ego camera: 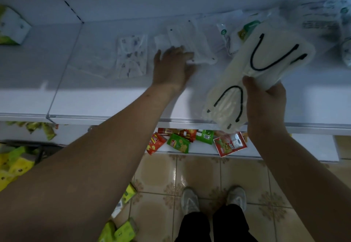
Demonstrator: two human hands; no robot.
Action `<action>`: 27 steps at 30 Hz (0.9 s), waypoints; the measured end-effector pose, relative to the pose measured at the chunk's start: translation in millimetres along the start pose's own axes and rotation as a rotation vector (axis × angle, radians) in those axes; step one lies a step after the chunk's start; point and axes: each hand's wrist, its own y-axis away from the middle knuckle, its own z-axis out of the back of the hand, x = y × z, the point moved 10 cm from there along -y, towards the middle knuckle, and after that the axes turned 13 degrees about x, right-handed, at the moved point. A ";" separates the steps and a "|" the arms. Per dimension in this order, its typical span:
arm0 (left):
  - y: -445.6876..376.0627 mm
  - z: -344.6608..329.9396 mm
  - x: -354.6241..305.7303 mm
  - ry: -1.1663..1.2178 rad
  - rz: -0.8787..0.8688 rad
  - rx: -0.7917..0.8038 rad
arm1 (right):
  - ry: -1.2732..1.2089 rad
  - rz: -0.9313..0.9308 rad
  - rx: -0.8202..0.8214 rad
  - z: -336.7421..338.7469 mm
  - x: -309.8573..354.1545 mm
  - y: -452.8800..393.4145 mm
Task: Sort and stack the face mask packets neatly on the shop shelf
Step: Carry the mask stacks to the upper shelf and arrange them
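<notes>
My right hand (265, 99) grips a clear packet of cream masks (260, 78) with black ear loops, thumb curled over its middle, holding it in the air above the front edge of the white shelf (95, 97). The packet's long axis runs on a slant, its far end up to the right over the shelf and its near end hanging past the shelf lip toward me. My left hand (173, 68) lies flat with the fingers stretched out, the fingertips pressing on the near corner of a white mask packet (190, 42) that sits toward the back of the shelf, its length running roughly from back to front. Just left of that hand lies a patterned mask packet (133, 55), also lengthwise from back to front, and the shelf beyond it to the left is bare up to a green and white box (11, 26) at the far left. More blurred packets (313, 17) crowd the back right corner. Below, a lower shelf (313, 146) carries red and green snack bags (178, 142), and my shoes (190, 200) stand on a tan tiled floor (209, 171).
</notes>
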 end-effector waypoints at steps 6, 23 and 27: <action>42.5 80.4 46.7 0.994 0.018 -0.367 | 0.022 0.050 -0.003 15.1 14.8 -0.5; 177.2 80.5 -31.9 1.082 0.166 -0.059 | -0.158 -0.329 0.650 -55.5 59.8 122.4; 232.7 75.7 -22.4 1.541 0.397 0.120 | 0.088 -0.324 0.696 -60.8 87.4 170.0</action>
